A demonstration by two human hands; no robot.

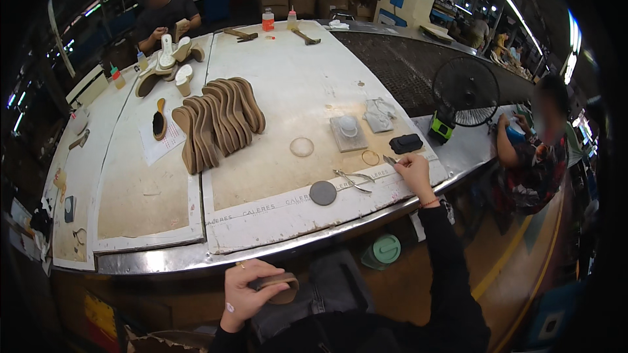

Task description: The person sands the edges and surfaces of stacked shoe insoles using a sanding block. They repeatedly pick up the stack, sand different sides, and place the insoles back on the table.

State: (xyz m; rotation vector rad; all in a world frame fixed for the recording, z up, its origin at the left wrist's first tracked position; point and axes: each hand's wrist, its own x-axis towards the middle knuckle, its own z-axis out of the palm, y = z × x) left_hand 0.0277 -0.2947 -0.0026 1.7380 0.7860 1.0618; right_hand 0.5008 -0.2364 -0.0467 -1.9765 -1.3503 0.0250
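Observation:
My left hand (252, 287) is below the table's front edge, with its fingers closed round a brown shoe sole (285, 291) seen nearly end-on. At the table's right front, my right hand (414, 175) pinches a small dark pointed tool (390, 160); its exact kind is too small to make out. A black lumpy block (405, 143) lies just beyond these fingers. To their left are a tan ring (371, 157), metal nippers (354, 181) and a round grey disc (323, 193). A row of brown shoe soles (219, 121) stands packed together further left.
A white cup (348, 127) sits on a square slab beside a crumpled grey cloth (379, 115). A black fan (465, 91) stands right. Two hammers (305, 37), glue bottles (268, 21) and a brush (159, 121) lie further off. Co-workers sit far left (167, 13) and right (533, 150).

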